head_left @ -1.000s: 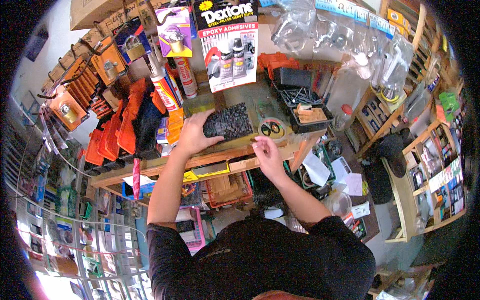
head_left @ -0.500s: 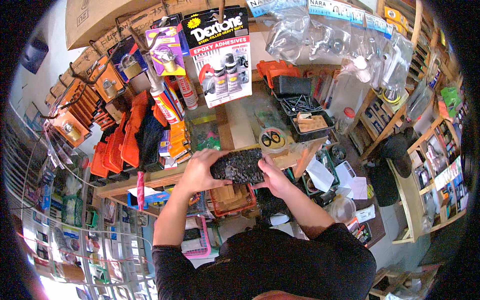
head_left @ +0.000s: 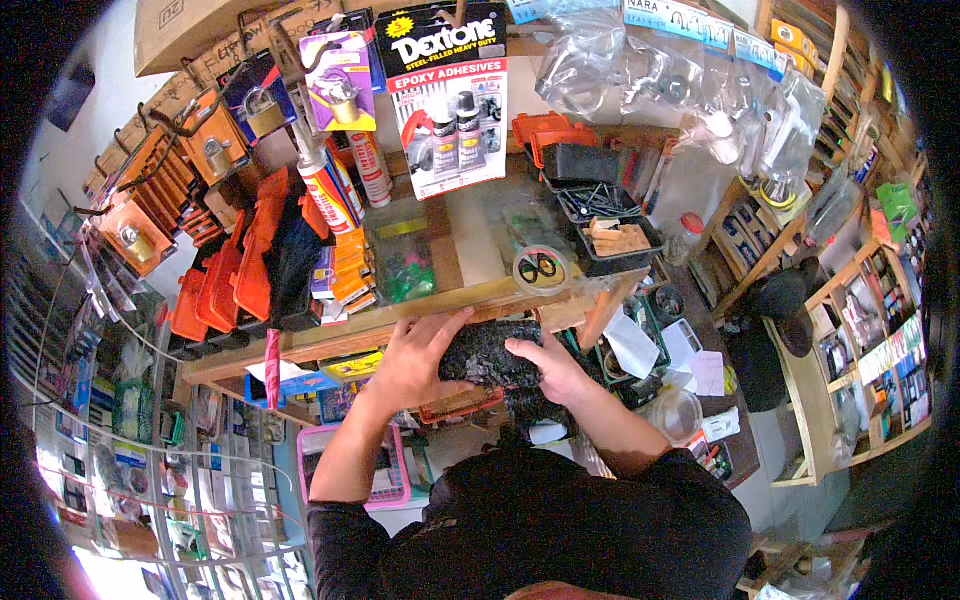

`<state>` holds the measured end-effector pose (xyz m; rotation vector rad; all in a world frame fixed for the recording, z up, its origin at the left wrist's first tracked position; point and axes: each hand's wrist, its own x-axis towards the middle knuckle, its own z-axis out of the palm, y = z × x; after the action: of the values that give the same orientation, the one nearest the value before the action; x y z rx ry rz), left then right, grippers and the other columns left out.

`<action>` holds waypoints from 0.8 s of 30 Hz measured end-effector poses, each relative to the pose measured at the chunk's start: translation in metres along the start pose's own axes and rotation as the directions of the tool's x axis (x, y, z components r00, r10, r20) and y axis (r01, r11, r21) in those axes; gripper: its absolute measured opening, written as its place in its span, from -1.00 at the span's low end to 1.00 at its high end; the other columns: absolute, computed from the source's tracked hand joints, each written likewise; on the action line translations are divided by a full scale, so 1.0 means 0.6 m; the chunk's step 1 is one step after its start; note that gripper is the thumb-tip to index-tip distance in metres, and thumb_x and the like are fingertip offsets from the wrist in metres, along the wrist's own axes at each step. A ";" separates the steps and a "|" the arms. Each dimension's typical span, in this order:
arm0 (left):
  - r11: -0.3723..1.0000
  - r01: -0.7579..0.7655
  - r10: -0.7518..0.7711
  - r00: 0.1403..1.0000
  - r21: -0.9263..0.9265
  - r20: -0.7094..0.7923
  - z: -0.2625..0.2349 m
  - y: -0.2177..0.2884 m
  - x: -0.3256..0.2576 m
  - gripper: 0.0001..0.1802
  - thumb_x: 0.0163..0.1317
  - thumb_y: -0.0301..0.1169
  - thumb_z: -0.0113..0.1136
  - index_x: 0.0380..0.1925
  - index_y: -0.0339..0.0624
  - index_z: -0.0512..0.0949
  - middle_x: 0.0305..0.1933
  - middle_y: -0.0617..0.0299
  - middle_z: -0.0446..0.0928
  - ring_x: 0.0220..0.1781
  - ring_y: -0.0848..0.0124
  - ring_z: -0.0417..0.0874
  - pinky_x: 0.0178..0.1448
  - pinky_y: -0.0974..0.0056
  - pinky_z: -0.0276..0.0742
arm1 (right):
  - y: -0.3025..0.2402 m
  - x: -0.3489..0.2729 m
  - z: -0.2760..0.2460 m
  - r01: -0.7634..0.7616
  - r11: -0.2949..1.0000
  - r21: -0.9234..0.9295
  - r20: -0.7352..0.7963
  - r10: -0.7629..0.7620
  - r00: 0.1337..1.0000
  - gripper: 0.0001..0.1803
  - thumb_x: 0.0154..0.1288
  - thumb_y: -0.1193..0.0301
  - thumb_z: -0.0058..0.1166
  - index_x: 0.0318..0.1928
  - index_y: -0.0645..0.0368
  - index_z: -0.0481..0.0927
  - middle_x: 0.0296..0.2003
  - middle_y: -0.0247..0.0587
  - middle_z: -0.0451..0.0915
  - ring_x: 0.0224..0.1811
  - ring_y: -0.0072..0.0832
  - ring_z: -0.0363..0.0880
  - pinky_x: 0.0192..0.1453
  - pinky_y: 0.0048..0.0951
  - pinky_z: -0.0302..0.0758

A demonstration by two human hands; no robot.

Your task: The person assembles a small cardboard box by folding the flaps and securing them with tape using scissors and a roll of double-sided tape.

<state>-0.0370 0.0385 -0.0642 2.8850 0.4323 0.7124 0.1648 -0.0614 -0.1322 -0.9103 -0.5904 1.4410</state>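
Between my two hands is a black oblong, box-like thing (head_left: 490,355). Its upper face looks rough, dark and glinting, and I cannot make out what it is made of or holds. My left hand (head_left: 415,360) grips its left end, fingers over the far side and thumb along the near side. At the right end, my right hand (head_left: 556,368) holds on with the thumb on top; its other fingers are mostly hidden. The thing is held just in front of a wooden-edged glass counter (head_left: 460,298).
On the counter lie a tape roll (head_left: 541,269), a black tray of screws (head_left: 600,203) and a black box of wooden pieces (head_left: 618,238). Orange bins (head_left: 262,245) line the left. Carded adhesive tubes (head_left: 452,130) and padlocks (head_left: 262,112) hang ahead. A pink basket (head_left: 405,470) sits below.
Both hands and the black thing have come slightly toward me and to the right. The right thumb now lies further over its top. My view has shifted a little.
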 end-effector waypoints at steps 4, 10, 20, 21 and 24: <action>0.992 0.030 -0.016 0.994 0.126 -0.113 -0.011 0.027 -0.025 0.08 -0.31 0.00 0.49 0.24 -0.12 0.18 0.18 0.04 0.32 0.23 0.07 0.31 0.23 -0.07 0.17 | 0.016 0.003 -0.005 0.025 1.000 0.012 0.014 -0.025 1.000 -0.44 0.18 0.35 0.17 0.15 0.23 0.30 -0.03 -0.19 0.52 0.02 -0.42 0.51 0.13 -0.31 0.43; 0.855 0.411 -0.480 0.397 -0.316 -0.782 0.155 0.062 -0.182 0.12 -0.06 -0.14 0.43 0.26 -0.20 -0.21 0.25 -0.05 0.01 0.25 0.11 0.13 0.24 -0.03 0.17 | 0.040 -0.013 0.010 -0.166 0.947 0.276 0.134 0.134 0.982 -0.60 0.24 0.34 0.05 0.05 0.24 0.44 -0.13 -0.19 0.61 -0.06 -0.35 0.60 0.10 -0.26 0.50; -0.049 0.044 -0.921 0.384 -0.998 0.062 0.234 0.175 -0.299 0.21 0.10 -0.10 0.33 0.36 -0.21 -0.44 0.45 0.03 -0.15 0.36 0.17 0.12 0.35 0.07 0.14 | 0.169 -0.042 0.039 -0.551 0.799 0.241 0.261 0.494 0.830 -0.56 0.19 0.38 0.14 0.09 0.14 0.42 -0.03 -0.16 0.56 -0.01 -0.32 0.56 0.14 -0.21 0.47; -0.108 0.053 -0.929 0.351 -0.993 0.120 0.221 0.174 -0.291 0.12 0.17 -0.23 0.26 0.36 -0.19 -0.45 0.43 0.05 -0.07 0.36 0.22 0.13 0.36 0.13 0.13 | 0.170 -0.045 0.044 -0.581 0.785 0.213 0.242 0.534 0.810 -0.55 0.19 0.39 0.16 0.10 0.12 0.41 -0.02 -0.16 0.55 0.01 -0.32 0.54 0.15 -0.21 0.46; -0.022 -0.042 -0.969 0.246 -0.999 0.011 0.218 0.180 -0.280 -0.18 0.20 -0.40 0.16 0.35 -0.13 -0.11 0.27 0.12 0.23 0.25 0.30 0.28 0.32 0.17 0.18 | 0.181 -0.053 0.057 -0.398 0.916 0.061 0.238 0.374 0.897 -0.42 0.13 0.41 0.24 0.15 0.07 0.31 0.04 -0.20 0.48 0.08 -0.33 0.46 0.20 -0.23 0.41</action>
<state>-0.0911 -0.1245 -0.2305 0.7216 0.8774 1.3858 0.0723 -0.0972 -0.1957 -0.8148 -0.5056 1.9352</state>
